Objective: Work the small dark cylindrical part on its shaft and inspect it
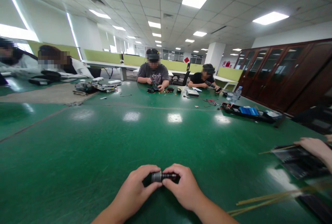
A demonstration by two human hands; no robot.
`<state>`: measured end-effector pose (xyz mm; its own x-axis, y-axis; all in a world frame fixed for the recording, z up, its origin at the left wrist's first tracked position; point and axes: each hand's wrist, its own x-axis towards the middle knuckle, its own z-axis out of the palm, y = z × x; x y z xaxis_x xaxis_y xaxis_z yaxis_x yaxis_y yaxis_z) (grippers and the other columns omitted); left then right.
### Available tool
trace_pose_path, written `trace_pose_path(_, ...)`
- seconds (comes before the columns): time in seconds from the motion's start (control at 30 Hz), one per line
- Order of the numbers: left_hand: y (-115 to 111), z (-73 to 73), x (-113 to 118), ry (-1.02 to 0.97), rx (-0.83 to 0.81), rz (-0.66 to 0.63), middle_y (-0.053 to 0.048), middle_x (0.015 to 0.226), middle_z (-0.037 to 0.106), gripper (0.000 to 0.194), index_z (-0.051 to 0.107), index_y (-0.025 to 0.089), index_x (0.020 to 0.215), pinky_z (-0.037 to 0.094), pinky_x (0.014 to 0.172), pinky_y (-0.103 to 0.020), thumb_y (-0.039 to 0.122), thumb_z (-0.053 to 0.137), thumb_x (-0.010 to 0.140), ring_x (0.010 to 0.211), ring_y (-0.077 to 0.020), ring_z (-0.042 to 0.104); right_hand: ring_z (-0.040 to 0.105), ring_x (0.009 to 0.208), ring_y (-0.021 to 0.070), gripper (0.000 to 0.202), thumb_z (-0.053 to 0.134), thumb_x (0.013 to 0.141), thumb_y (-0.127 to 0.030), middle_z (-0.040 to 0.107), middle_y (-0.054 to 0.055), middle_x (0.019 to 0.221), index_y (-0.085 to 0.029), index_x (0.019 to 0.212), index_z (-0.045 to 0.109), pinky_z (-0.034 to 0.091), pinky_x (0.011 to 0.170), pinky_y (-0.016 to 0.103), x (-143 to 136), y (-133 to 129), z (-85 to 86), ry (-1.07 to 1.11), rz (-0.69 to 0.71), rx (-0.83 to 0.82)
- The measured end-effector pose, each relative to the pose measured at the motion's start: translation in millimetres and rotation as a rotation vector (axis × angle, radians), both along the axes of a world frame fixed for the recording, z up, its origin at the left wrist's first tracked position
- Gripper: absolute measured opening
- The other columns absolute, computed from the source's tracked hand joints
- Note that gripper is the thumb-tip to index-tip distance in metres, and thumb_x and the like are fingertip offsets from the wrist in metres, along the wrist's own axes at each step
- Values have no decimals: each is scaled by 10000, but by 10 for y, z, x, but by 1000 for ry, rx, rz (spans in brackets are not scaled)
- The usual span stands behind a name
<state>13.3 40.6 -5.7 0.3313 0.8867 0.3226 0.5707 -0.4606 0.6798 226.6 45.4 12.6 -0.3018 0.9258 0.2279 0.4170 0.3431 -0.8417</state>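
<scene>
Low in the middle of the head view, both hands hold one small part above the green table (pixel 145 137). It is a dark cylindrical part (pixel 156 177) with a wide grey metallic end on the left and a narrower, ridged black shaft on the right. My left hand (pixel 135 187) is closed round the wide end, thumb below and fingers above. With thumb and fingers, my right hand (pixel 185 186) grips the narrow shaft. The part lies roughly level, and its outer ends are partly hidden by my fingers. I cannot make out its exact kind.
Yellowish thin sticks (pixel 269 196) and a black tray-like item (pixel 298 161) lie at right, beside another person's hand (pixel 313 148). Farther off are a black tool tray (pixel 249 113), a water bottle (pixel 236 95) and disassembled electronics (pixel 85 87). Several people sit around the table.
</scene>
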Motion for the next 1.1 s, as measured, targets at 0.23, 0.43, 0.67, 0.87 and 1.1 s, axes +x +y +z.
trace_pose_path(0.23,-11,2,-3,15,-4,15,4,1132,676,326,615,313,1151,484,967,-322,290,710,840,1071,-194,622,612,750,145,102,707,779,-199,681,0,804,-217,874,739,428,690,244,0,8,7,10,-10,-13)
trace_pose_path(0.43,-14,7,-7,11,13,8,8,1135,669,333,605,321,1157,482,970,-321,276,705,843,1080,-190,613,614,756,145,104,708,782,-200,681,0,810,-220,879,741,429,696,244,-3,10,11,15,-15,-17)
trace_pose_path(0.67,-1,11,-1,13,16,0,-7,1134,669,334,608,305,1156,487,967,-327,262,707,840,1079,-196,614,602,742,139,94,711,780,-194,670,-11,794,-229,863,739,419,688,245,0,11,-16,2,-20,-4)
trace_pose_path(0.87,-9,11,3,5,34,-3,-8,1127,669,330,609,307,1153,487,969,-327,263,708,841,1076,-193,613,599,740,139,106,711,783,-191,668,-11,794,-234,875,740,417,683,244,2,16,-16,10,-15,3)
trace_pose_path(1.1,-8,21,5,-4,34,1,-30,1131,668,325,612,294,1157,496,966,-340,265,700,846,1077,-206,617,603,743,139,108,704,785,-191,670,-7,800,-229,879,740,419,688,241,3,22,-16,12,-13,-2)
